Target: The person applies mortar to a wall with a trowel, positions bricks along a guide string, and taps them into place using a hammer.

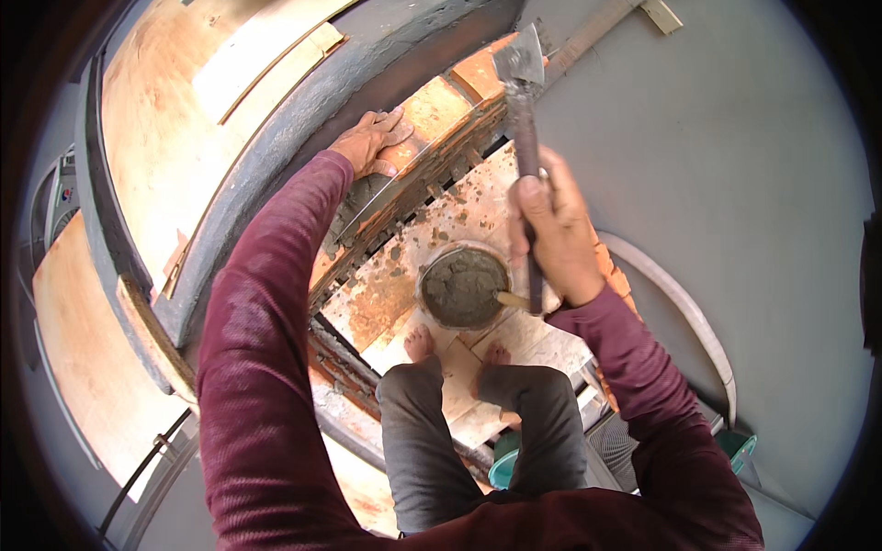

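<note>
My left hand (367,145) lies on the near end of an orange brick (434,108) in the top course of a low wall, its fingers spread and its thumb near the edge. Beside that hand, grey mortar (364,200) coats the wall top. A thin string line (404,177) runs along the course. My right hand (559,230) is closed round the dark handle of a brick hammer (522,115), raised with its flat grey blade up; the hand is slightly blurred. Below, between the wall and my right hand, stands a bucket (423,298) of wet mortar (467,283) with a tool handle (513,299) at its rim.
My bare feet (420,342) stand on mortar-spattered boards (375,314). Behind the wall is a grey concrete edge (241,188) with plywood sheets (152,119) beyond. A pale hose (684,298) curves at the right, near stacked bricks (617,280). A green bucket (503,464) sits below the boards.
</note>
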Demonstrator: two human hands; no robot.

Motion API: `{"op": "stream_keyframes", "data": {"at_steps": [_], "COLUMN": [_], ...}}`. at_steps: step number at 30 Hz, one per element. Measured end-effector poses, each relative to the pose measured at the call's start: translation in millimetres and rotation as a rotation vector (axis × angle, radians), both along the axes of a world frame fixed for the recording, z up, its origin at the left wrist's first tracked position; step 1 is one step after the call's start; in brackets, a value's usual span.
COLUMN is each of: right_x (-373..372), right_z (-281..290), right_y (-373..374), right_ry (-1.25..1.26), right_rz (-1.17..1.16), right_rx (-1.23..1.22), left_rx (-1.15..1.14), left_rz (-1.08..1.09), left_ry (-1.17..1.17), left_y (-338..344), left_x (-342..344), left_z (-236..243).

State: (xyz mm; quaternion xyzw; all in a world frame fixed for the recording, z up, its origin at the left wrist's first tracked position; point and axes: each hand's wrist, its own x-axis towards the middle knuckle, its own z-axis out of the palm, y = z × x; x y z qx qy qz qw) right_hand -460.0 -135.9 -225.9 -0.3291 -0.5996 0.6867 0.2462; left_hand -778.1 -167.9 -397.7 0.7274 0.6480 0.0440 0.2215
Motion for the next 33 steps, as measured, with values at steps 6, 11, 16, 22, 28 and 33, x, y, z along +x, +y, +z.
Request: {"op": "stream_keyframes", "data": {"at_steps": [6,11,16,22,28,33], "right_x": [-76.2,-139.5,-180.9,-214.8,-218.9,-225.5], "right_z": [-59.6,-75.3,-83.0,-116.1,-91.0,-113.0], "right_y": [-52.6,-61.9,-66.9,-27.4,-32.7,-35.7], "right_ry": [-0.2,-0.17,-0.027,-0.15,-0.086,-0.224], "right_rz": [-0.132,-0.406,-0.514,-0.684,-0.678,-0.646], "right_rx": [-0.248,-0.416,-0.346,-0.738,-0.583,-0.61], "left_rx": [-0.051,-0.019,-0.092,-0.041,-0.094,-0.144], "left_rz": [0.048,0.09,0.111,0.037,0.07,0.119], "left_ry": [-0.04,-0.069,-0.042,0.0,0.034,0.001], "left_y": [7.6,6.2,7.9,7.9,-2.0,3.1], "left_x": [-1.9,-3.7,8.3,1.2,-4.8,-5.1], "left_z": [-4.5,-5.6,11.3,-13.8,-29.8,-18.0]}}
